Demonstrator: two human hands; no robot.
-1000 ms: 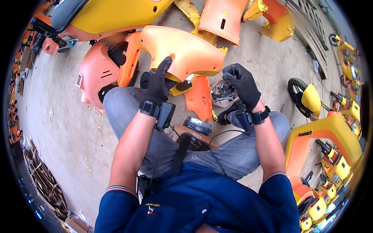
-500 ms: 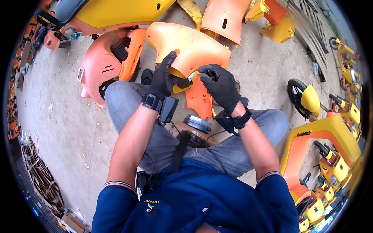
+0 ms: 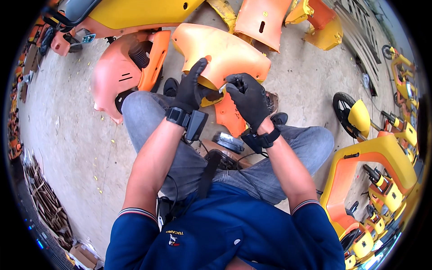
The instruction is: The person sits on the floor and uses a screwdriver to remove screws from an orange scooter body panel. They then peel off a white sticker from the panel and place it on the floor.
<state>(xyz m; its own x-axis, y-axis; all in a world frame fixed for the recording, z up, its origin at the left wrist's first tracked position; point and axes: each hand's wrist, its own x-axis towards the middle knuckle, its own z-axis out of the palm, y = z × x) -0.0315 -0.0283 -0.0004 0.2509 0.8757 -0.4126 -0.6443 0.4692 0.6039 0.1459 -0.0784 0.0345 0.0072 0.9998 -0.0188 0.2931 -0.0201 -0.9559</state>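
Observation:
A curved orange scooter body panel point(image 3: 220, 50) with a yellow underside lies ahead of my knees. My left hand point(image 3: 189, 90), in a black glove, grips its near edge, the thumb on top and the other fingers out of sight beneath. At the panel's near right edge, my gloved right hand point(image 3: 249, 99) is closed with its fingers curled in. Whatever those fingers pinch is hidden by the glove. Between my hands, a smaller orange and yellow panel piece point(image 3: 228, 118) shows below the big panel.
A pinkish-orange scooter shell point(image 3: 114, 74) stands to the left, beneath a yellow scooter body point(image 3: 139, 15). More orange panels point(image 3: 262, 27) lie at the back. Several yellow scooters point(image 3: 387, 195) line the right side. A round clear-topped part point(image 3: 228, 141) sits between my legs.
My right hand has shifted slightly left, its fingers still curled. The big panel has moved a little, its right end edging rightward. My left hand keeps its grip.

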